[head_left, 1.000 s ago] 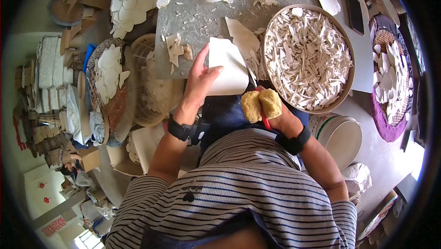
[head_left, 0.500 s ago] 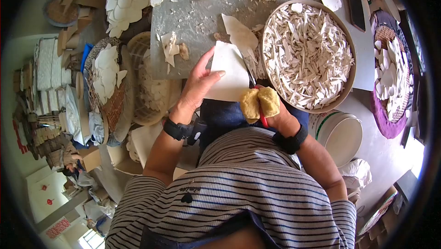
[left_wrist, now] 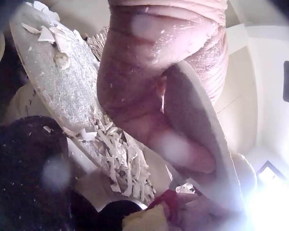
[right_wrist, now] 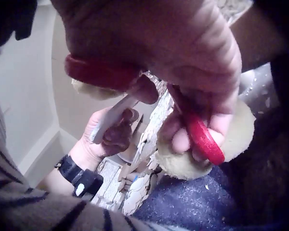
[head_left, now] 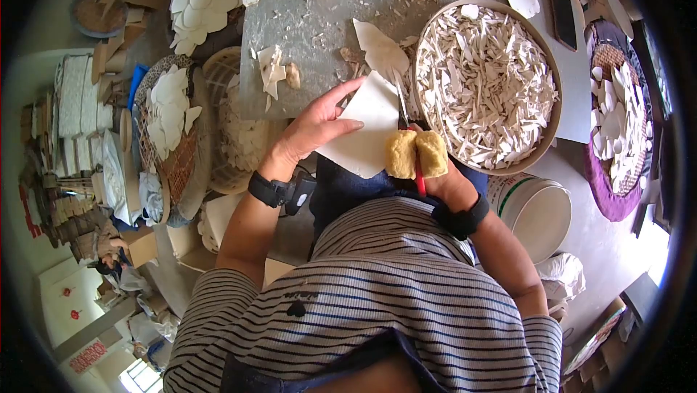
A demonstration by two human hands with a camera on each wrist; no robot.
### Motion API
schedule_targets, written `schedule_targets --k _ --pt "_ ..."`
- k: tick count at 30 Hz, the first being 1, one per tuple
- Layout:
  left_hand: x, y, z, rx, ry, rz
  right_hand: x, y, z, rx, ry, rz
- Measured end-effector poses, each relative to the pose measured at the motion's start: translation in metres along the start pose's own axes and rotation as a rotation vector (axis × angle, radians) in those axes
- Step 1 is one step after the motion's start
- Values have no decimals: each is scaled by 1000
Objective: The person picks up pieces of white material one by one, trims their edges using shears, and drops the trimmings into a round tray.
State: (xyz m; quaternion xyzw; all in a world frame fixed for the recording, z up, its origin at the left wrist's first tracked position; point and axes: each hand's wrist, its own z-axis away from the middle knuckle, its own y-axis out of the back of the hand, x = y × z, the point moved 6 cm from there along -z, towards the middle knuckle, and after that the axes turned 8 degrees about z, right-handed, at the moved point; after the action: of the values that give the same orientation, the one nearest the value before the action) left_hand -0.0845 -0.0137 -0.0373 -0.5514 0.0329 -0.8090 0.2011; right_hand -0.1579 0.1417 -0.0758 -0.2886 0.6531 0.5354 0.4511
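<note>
My left hand (head_left: 308, 133) pinches a flat white piece (head_left: 369, 123), thumb on its upper face and fingers reaching beneath and along its far edge. In the left wrist view the same stiff piece (left_wrist: 195, 103) shows its thin edge between thumb and fingers. My right hand (head_left: 454, 186) grips red-handled scissors (head_left: 420, 184), whose handles carry yellow foam padding (head_left: 399, 153). Their dark blades (head_left: 401, 103) lie at the right edge of the white piece. The right wrist view shows my fingers through a red handle loop (right_wrist: 202, 134), with the handles spread apart.
A round tray (head_left: 555, 113) full of white slivers stands to the right on the grey table (head_left: 319, 37). Broken white pieces (head_left: 381, 48) lie beyond my hands, and a phone (head_left: 562, 19) at the far right. Below the tray is a white bucket (head_left: 541, 222); baskets of white discs (head_left: 168, 113) stand left.
The white piece has turned in my left hand, so a corner now points away from me. The left hand has shifted slightly, and more of the scissor blades shows along the piece's right edge.
</note>
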Motion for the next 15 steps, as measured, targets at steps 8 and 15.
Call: schedule_targets --k 8,15 --pt "-7 12 23 74 47 139 -3 12 8 49 -26 -25" --pt "-15 17 41 535 -261 328 16 -4 12 -140 -120 -79"
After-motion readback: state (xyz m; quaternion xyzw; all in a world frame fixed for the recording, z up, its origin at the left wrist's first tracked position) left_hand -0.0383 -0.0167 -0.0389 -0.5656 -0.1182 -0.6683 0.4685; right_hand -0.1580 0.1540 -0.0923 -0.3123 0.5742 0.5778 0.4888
